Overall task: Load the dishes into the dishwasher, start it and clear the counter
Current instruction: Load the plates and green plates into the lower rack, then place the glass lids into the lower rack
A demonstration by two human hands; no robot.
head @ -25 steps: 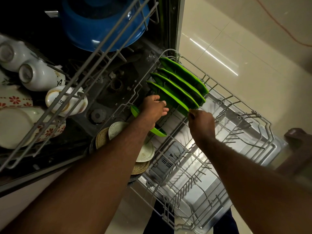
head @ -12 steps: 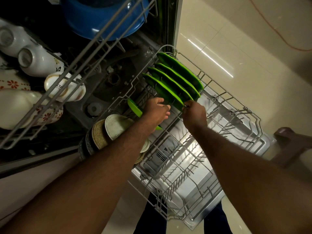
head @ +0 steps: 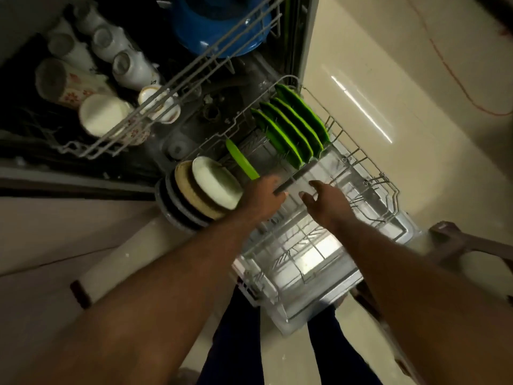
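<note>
loading step: green plates [head: 291, 129] stand slotted at far end of lower rack [head: 387, 177]. left hand [head: 263, 198] over rack, grip blurred, cannot tell; right hand [head: 324, 204] fingers spread, empty. next, likely: fetch remaining dishes.

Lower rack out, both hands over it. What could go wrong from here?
1. The lone green plate leans by itself, apart from the row of four green plates; the left hand right beside it could tip it.
2. The crowded cream, tan and grey plates at the lower rack's left edge sit close by the left wrist; a sideways move might knock them.
</note>
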